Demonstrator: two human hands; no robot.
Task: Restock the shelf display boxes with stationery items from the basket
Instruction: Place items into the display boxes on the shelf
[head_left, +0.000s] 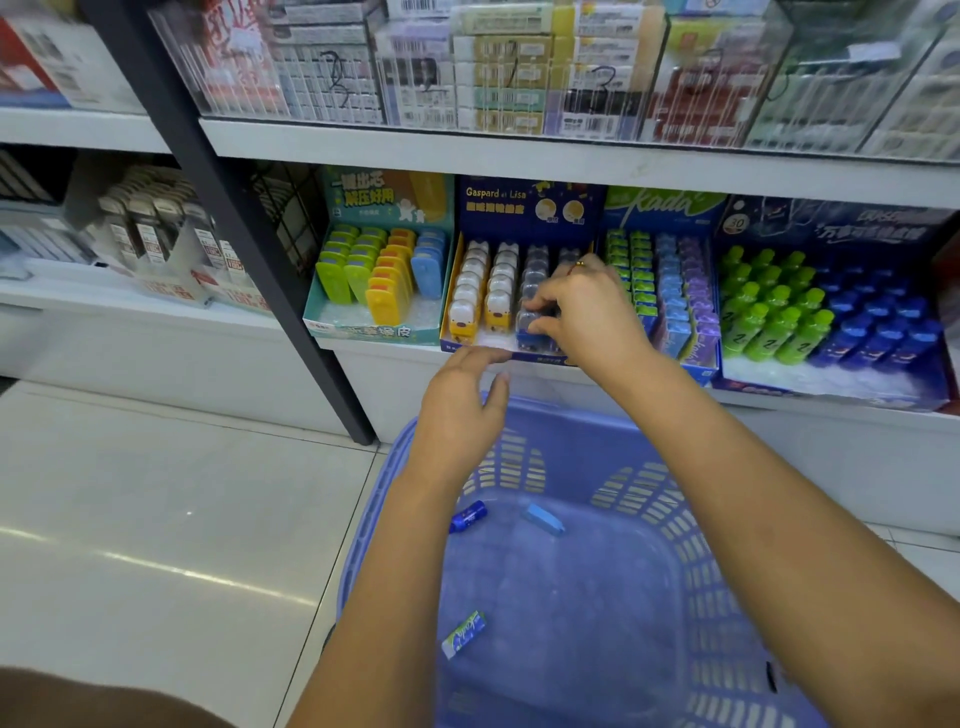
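Note:
My right hand (582, 306) pinches a blue packaged item (532, 325) at the front of the navy Gaspard et Lisa display box (524, 205) on the lower shelf. My left hand (462, 400) hovers just below that box's front edge, fingers relaxed, holding nothing. Below my arms stands the blue plastic basket (701, 545). Inside it lie a dark blue item (467, 516), a light blue eraser (544, 518) and a green-and-blue packaged eraser (464, 634).
A teal box of coloured erasers (379, 280) stands left of the navy box. Right of it are a Kada box (660, 291) and a box of green and blue bottles (826, 317). A black shelf upright (249, 228) stands at left. Clear bins fill the upper shelf (519, 78).

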